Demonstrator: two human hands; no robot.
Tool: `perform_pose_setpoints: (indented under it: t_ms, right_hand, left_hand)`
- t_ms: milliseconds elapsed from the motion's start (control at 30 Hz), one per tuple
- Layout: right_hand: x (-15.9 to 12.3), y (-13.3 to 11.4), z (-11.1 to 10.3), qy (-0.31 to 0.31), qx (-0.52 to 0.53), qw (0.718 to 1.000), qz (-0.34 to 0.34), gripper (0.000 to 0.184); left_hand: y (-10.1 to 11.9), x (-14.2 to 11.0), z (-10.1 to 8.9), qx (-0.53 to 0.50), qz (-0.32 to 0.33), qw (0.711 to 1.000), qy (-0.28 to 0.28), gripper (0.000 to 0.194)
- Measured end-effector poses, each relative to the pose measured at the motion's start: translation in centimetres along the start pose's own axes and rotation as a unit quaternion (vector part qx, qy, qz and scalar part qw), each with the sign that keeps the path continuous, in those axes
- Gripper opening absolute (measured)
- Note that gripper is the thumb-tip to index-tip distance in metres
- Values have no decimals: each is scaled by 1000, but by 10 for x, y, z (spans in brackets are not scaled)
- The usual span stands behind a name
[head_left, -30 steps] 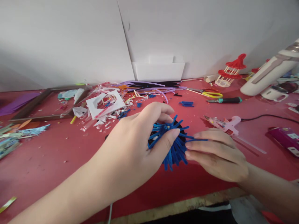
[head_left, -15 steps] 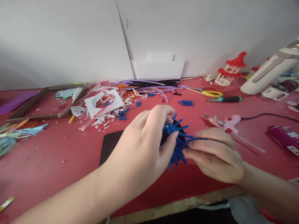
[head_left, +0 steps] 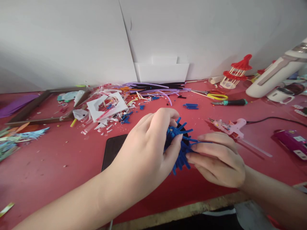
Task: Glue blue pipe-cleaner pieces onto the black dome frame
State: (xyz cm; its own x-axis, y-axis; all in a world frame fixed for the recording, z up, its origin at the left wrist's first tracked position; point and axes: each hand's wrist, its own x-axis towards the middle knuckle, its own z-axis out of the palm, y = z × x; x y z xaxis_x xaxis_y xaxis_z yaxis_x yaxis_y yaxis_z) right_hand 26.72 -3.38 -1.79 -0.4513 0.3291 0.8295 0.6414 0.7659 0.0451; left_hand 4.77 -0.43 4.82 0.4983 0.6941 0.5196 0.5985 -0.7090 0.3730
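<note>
My left hand (head_left: 153, 150) is closed around a spiky craft piece made of blue pipe cleaners (head_left: 181, 156), its thumb and fingers pinching the core. Short blue stems stick out of the piece toward the right, and something black shows behind them. At its right side, the fingertips of my right hand (head_left: 218, 159) pinch one of the blue stems, a thin one. Part of the piece is hidden behind my left hand. A black flat device (head_left: 113, 148) lies on the table, partly covered by my left hand.
On the red table, a pink glue gun (head_left: 233, 127), a craft knife (head_left: 231, 102) and yellow-handled scissors (head_left: 217, 95) lie to the right. Farther right are a white bottle (head_left: 275, 73) and a mug (head_left: 281, 95). Scraps and a wooden frame (head_left: 31, 108) occupy the left.
My right hand has shifted slightly left, closer to the blue piece, still pinching the stem. My left hand keeps its hold almost unmoved.
</note>
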Motion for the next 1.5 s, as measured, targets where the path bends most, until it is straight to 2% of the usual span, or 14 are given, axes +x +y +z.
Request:
perform_pose_setpoints:
  t_ms: [267, 433, 567, 700, 800, 867, 933, 1033, 1133, 1200, 1333, 1433, 1500]
  right_hand:
    - [-3, 2, 0, -11, 8, 1000, -15, 15]
    - [-7, 4, 2, -5, 32, 999, -25, 15]
    - [-11, 9, 0, 23, 57, 997, -38, 19]
    - [-11, 23, -9, 23, 25, 999, -28, 24]
    - [-16, 49, -23, 21, -53, 998, 23, 33]
    - [-28, 74, -33, -25, -105, 988, 106, 38]
    - [-51, 100, -44, -139, -157, 956, 206, 46]
    - [-97, 133, -59, -217, -202, 926, 233, 58]
    - [-133, 150, -69, -256, -186, 923, 218, 56]
    - [-144, 158, -74, -259, -174, 930, 196, 51]
    - [-139, 171, -77, -253, -129, 948, 140, 41]
    - [-126, 171, -74, -240, -98, 959, 111, 35]
    - [-117, 163, -68, -217, -91, 966, 106, 33]
  left_hand:
    - [1, -3, 5, -29, -37, 999, -10, 46]
    - [0, 0, 4, -41, -56, 997, -14, 42]
    - [1, 2, 2, -76, -76, 994, -34, 39]
    - [1, -5, 1, -71, -95, 992, -36, 44]
    - [-2, -16, -2, -33, -104, 994, -8, 58]
    - [-5, -23, -5, -12, -115, 993, 1, 56]
    - [-8, -28, -7, -6, -128, 992, 0, 47]
    - [-9, -30, -10, -17, -141, 990, 5, 33]
    - [-9, -33, -8, -53, -157, 986, 15, 32]
    - [-9, -36, -4, -84, -165, 983, 12, 40]
    - [-10, -39, 3, -112, -177, 977, 27, 48]
    - [-9, -38, 6, -119, -184, 975, 44, 40]
    - [-10, -36, 7, -124, -185, 974, 43, 34]
